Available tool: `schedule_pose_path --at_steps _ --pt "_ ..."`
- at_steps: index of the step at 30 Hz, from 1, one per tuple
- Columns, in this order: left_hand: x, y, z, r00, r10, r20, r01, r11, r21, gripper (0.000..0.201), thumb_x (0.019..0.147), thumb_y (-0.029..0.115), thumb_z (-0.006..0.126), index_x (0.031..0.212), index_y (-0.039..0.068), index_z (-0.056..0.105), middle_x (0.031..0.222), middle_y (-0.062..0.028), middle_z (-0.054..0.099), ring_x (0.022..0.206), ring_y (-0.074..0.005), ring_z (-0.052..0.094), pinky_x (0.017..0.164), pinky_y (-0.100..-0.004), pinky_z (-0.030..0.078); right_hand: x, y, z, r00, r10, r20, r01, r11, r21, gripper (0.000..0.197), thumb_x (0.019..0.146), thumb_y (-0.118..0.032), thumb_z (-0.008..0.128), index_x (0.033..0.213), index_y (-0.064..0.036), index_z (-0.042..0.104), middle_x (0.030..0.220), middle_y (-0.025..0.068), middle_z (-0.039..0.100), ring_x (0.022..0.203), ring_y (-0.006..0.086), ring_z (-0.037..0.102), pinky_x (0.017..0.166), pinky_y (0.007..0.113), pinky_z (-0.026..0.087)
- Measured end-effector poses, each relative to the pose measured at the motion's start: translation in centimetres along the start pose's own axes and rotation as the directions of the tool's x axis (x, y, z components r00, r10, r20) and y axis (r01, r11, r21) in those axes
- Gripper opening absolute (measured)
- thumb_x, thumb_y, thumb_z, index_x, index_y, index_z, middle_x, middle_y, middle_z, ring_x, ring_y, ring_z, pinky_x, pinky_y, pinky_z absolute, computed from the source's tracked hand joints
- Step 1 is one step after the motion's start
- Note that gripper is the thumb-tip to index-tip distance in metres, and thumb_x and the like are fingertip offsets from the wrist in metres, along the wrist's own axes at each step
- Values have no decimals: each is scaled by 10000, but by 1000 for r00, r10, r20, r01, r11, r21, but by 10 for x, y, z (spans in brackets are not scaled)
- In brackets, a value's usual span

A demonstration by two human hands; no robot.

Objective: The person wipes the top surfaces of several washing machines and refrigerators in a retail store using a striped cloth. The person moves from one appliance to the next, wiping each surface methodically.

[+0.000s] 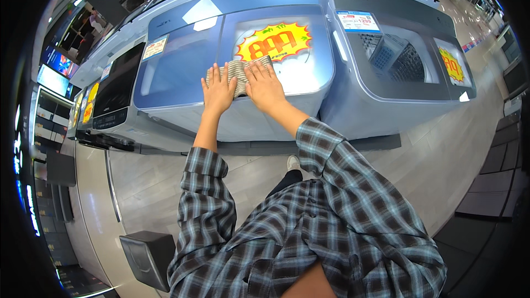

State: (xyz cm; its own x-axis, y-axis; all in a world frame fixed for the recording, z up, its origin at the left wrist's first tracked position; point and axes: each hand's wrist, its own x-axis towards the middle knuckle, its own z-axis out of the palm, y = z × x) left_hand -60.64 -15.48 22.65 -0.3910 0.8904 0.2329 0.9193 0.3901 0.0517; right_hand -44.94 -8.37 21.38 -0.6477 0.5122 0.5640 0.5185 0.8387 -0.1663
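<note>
Just past fingers (224, 73) spread flat on striped cloth (239, 72) lies a yellow sticker (276, 41), grey washer (361, 113) rightward

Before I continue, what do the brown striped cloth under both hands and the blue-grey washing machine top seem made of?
Brown striped cloth: probably soft fabric, matte; its stripes bend in waves. Blue-grey washing machine top: smooth, glossy, with bright reflections; plastic or glass, I can't tell which.
</note>
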Motion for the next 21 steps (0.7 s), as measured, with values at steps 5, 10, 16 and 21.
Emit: schedule_pose_path --at_steps 5,10,16,21 --pt "-27 14 3 999 10 -37 -9 1000 24 617 994 445 347 1512 123 255 1554 -215 211 1444 -368 189 1124 -605 128 -32 -10 -10 997 2 -79 -2 1000 1 476 938 -288 477 1346 -44 503 1416 131 478 1340 265 411 1139 444 253" --pt "-40 43 12 990 84 -114 -83 997 8 607 987 449 355 1492 116 306 1533 -231 251 1438 -367 202 1114 -630 112 -63 5 -24 990 15 -141 -16 1000 -5 483 931 -296 478 1342 -42 504 1411 129 481 1344 262 403 1145 446 238" --pt "-30 108 13 989 108 -103 -111 994 -24 638 982 471 348 1489 86 301 1529 -247 247 1437 -377 195 1107 -639 111 -75 56 -45 965 145 -219 -149 989 -3 458 933 -271 459 1320 -34 516 1396 131 493 1339 268 405 1144 444 242" --pt "-12 161 12 988 119 -100 -124 991 -45 655 979 487 346 1483 69 309 1525 -257 251 1431 -383 210 1108 -627 134 -77 92 -51 929 240 -282 -254 967 -15 442 931 -263 462 1288 -15 539 1381 134 509 1332 262 412 1137 447 253"
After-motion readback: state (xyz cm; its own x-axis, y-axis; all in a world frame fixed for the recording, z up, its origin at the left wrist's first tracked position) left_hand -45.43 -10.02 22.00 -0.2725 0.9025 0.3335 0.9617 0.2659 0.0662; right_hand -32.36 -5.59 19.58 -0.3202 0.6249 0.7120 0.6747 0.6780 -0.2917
